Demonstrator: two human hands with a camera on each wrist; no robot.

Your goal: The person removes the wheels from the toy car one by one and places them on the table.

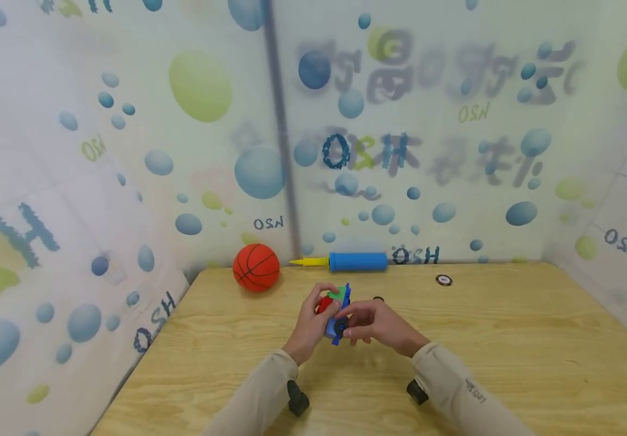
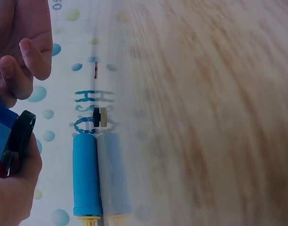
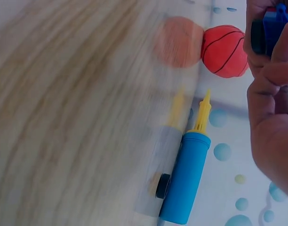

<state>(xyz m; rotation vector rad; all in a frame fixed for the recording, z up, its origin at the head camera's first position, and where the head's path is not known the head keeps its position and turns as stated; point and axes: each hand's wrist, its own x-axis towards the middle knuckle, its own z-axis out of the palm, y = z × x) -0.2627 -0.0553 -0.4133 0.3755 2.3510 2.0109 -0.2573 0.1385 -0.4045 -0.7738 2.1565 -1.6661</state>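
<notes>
Hovering above the table [image 1: 455, 339], a small blue toy car [image 1: 337, 315] is gripped between both hands, its long axis running away from the person; the left hand [image 1: 313, 321] clasps its side, the right hand [image 1: 376, 324] pinches a black wheel [image 1: 339, 327].

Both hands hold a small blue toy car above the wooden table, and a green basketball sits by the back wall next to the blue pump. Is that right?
Not quite: the basketball is orange, not green, as the head view shows. The rest stands: both the left hand and right hand hold the blue toy car above the wooden table, and the ball sits by the back wall beside the blue pump.
</notes>
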